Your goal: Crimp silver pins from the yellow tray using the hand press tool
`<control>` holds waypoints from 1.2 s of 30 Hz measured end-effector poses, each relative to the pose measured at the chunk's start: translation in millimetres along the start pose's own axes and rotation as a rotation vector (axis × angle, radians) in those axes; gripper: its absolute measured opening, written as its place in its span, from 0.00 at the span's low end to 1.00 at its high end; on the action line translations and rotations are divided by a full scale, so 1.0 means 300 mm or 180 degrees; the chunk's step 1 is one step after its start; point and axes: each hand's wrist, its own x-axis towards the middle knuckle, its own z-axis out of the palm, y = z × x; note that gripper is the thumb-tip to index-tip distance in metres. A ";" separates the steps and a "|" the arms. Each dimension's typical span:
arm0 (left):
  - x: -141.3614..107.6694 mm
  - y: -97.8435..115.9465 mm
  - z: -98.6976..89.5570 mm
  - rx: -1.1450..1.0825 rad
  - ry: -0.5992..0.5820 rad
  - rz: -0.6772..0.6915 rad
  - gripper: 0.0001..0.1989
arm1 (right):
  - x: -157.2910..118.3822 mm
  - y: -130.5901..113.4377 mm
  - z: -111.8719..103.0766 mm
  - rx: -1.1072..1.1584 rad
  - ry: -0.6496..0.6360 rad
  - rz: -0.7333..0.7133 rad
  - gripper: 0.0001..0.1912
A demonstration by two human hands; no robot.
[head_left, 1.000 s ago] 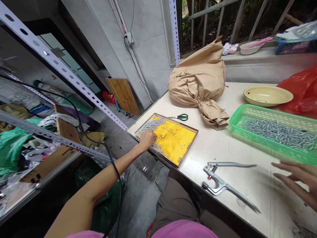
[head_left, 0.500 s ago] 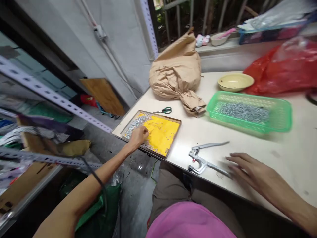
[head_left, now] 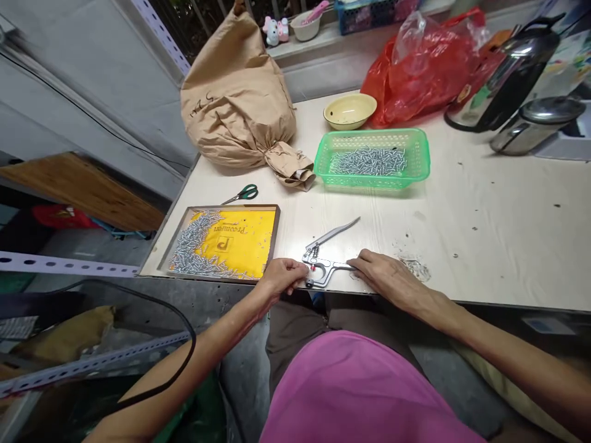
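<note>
On the table's front edge lies a pair of silver snap-fastener pliers (head_left: 325,263), its two handles spread apart. My right hand (head_left: 390,278) has its fingers closed around the end of the lower handle. Beside the jaws, my left hand (head_left: 284,277) is pinched, thumb against fingers; whatever is between them is too small to make out. To the left is a shallow tray (head_left: 276,237) with a yellow printed sheet in it. Small silver metal pieces (head_left: 187,249) are heaped along the tray's left and front sides.
Behind the pliers stands a green plastic basket (head_left: 373,181) of similar metal pieces. Green-handled scissors (head_left: 247,192), a tied brown paper bag (head_left: 237,111), a cream bowl (head_left: 349,112), a red plastic bag (head_left: 420,77), a kettle (head_left: 512,74) and a metal cup (head_left: 530,126) are on the table.
My left hand has left the tray and come to the pliers' jaws. My right hand has closed on the lower handle, and the pliers have turned slightly. The view has swung right.
</note>
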 end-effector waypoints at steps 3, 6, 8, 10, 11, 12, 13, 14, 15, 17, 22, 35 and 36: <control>0.006 -0.004 0.003 0.0034 -0.0001 -0.0116 0.06 | -0.002 0.001 0.002 0.0042 -0.0014 0.0015 0.13; 0.010 -0.005 0.010 0.0081 -0.0033 -0.0190 0.07 | 0.000 -0.002 0.002 -0.0021 -0.0012 -0.0005 0.12; 0.014 -0.004 0.014 0.0164 -0.0057 -0.0231 0.07 | 0.000 -0.004 0.003 -0.0074 -0.0034 0.0029 0.12; 0.019 0.000 0.015 0.0296 -0.0079 -0.0286 0.07 | -0.003 -0.005 0.005 -0.0090 -0.0048 0.0087 0.13; 0.021 0.002 0.015 0.0365 -0.0093 -0.0314 0.07 | -0.004 -0.005 0.006 -0.0090 -0.0047 0.0105 0.13; 0.024 0.006 0.013 0.0428 -0.0121 -0.0338 0.07 | -0.006 -0.004 0.008 -0.0089 -0.0032 0.0103 0.13; 0.027 0.010 0.012 0.0484 -0.0160 -0.0358 0.07 | -0.007 -0.003 0.009 -0.0093 -0.0008 0.0088 0.13; 0.030 0.014 0.010 0.0524 -0.0206 -0.0370 0.08 | -0.008 -0.002 0.011 -0.0107 0.0017 0.0073 0.13; 0.033 0.018 0.007 0.0552 -0.0265 -0.0374 0.09 | -0.009 -0.001 0.012 -0.0129 0.0036 0.0064 0.13; 0.039 0.024 0.002 0.0586 -0.0395 -0.0382 0.10 | -0.009 -0.001 0.013 -0.0157 0.0039 0.0060 0.13; 0.056 0.018 -0.008 0.0640 -0.0574 -0.0461 0.12 | -0.009 -0.015 0.003 -0.0175 -0.0011 0.0098 0.14; 0.040 0.021 -0.001 0.0601 -0.0509 -0.0416 0.13 | 0.153 0.165 -0.045 -0.0514 -0.0183 -0.0414 0.54; 0.037 0.021 0.000 0.0586 -0.0503 -0.0411 0.13 | 0.166 0.170 -0.043 -0.0542 -0.0199 -0.0447 0.55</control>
